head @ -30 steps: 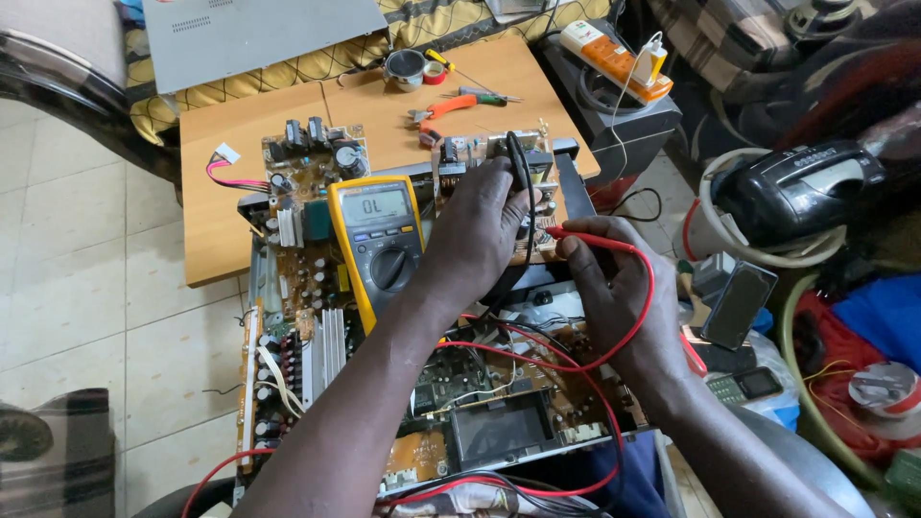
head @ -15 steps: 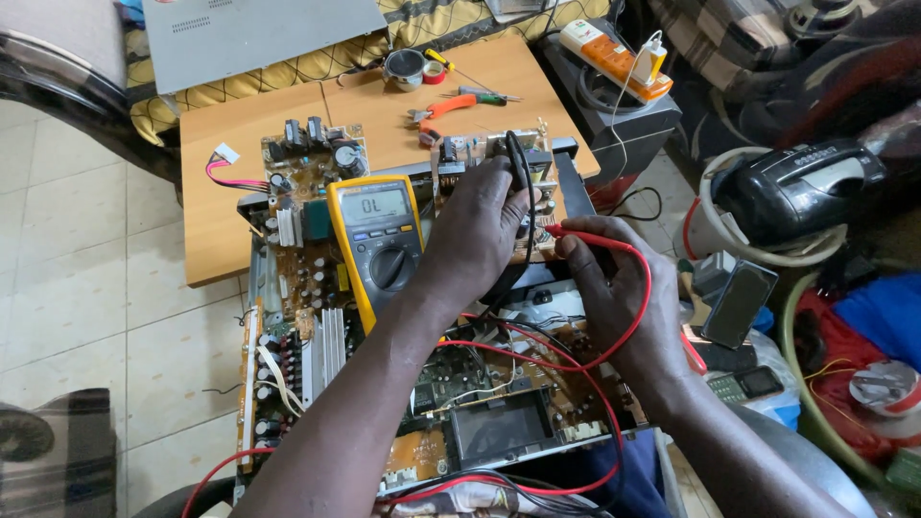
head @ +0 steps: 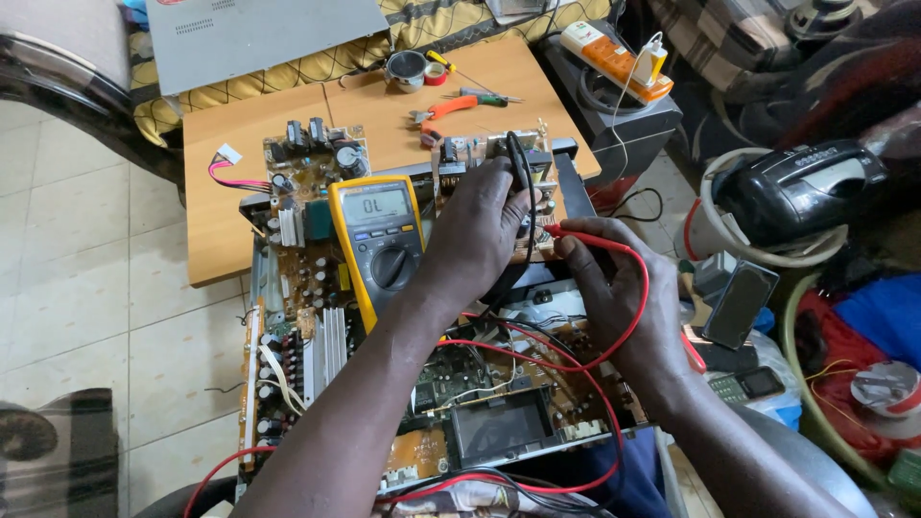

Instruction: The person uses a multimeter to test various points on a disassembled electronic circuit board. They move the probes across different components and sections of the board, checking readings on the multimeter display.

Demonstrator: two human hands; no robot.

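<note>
Over the opened chassis of brown circuit boards [head: 317, 326] we pinch a black probe [head: 519, 168] in our left hand [head: 475, 235] and a red probe [head: 576, 236] in our right hand [head: 619, 288], both closed, tips on the board beside the propped yellow multimeter [head: 379, 240], its screen facing us, on a wooden bench [head: 221, 192] above tiled floor [head: 86, 288].
</note>
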